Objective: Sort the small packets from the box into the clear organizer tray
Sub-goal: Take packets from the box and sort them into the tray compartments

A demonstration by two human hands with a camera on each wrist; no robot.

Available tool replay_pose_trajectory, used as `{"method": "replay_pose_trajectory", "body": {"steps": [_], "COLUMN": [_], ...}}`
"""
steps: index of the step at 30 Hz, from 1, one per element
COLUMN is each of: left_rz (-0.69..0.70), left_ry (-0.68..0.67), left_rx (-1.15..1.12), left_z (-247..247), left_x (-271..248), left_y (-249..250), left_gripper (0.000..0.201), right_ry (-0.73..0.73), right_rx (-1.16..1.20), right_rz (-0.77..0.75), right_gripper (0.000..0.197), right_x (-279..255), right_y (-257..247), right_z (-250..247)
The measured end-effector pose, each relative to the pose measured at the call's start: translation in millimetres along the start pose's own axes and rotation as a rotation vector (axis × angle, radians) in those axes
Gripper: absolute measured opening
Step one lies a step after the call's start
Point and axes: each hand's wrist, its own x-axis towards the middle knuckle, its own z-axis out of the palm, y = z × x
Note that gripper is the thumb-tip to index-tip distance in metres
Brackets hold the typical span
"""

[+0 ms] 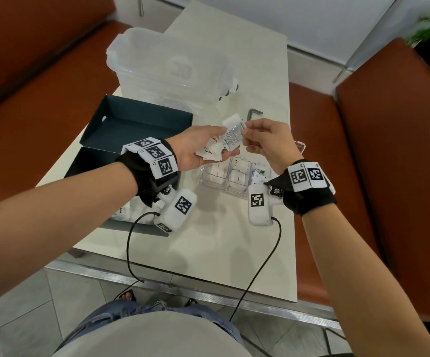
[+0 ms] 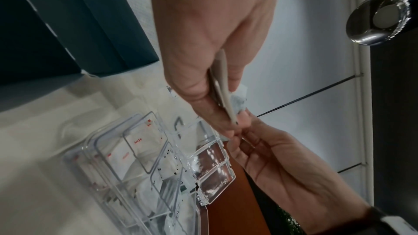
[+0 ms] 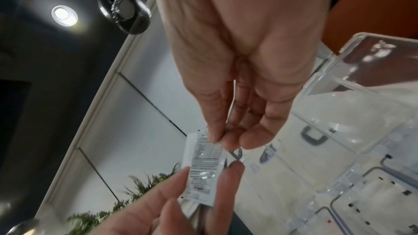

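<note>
My right hand (image 1: 268, 143) has its grip pinched on the printed packet (image 1: 232, 136), whose other end lies in my left hand (image 1: 198, 148), fingers curled around several more packets (image 1: 210, 150). Both hover at 12 o'clock of the clear organizer tray (image 1: 230, 190) on the worktop (image 1: 208, 240). My left wrist hides part of the dark box (image 1: 131, 124) at 9 o'clock; packet print is unreadable.

Packet print (image 3: 204, 160) blurred, unreadable
</note>
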Motion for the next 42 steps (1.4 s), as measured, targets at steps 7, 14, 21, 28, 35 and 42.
{"method": "replay_pose_trajectory", "body": {"steps": [7, 14, 21, 28, 35, 42], "left_rz": [-0.033, -0.006, 0.046, 0.228, 0.250, 0.236], "left_ry": [-0.093, -0.076, -0.093, 0.056, 0.146, 0.159], "left_rx": [0.034, 0.011, 0.001, 0.167, 0.196, 0.158], "left_z": [17, 38, 47, 53, 38, 35], "left_x": [6, 13, 19, 30, 32, 32], "left_y": [-3, -11, -19, -36, -40, -38], "left_gripper": [0.038, 0.029, 0.024, 0.034, 0.024, 0.027], "right_ry": [-0.006, 0.061, -0.051, 0.031, 0.018, -0.053], "right_rx": [0.119, 0.191, 0.301, -0.181, -0.599, -0.813], "right_rz": [0.013, -0.020, -0.043, 0.012, 0.058, 0.085], "right_gripper": [0.009, 0.009, 0.016, 0.017, 0.011, 0.010], "right_x": [-7, -15, -22, -16, 0, 4], "right_y": [4, 6, 2, 17, 44, 67], "right_z": [-21, -33, -52, -74, -76, -51]}}
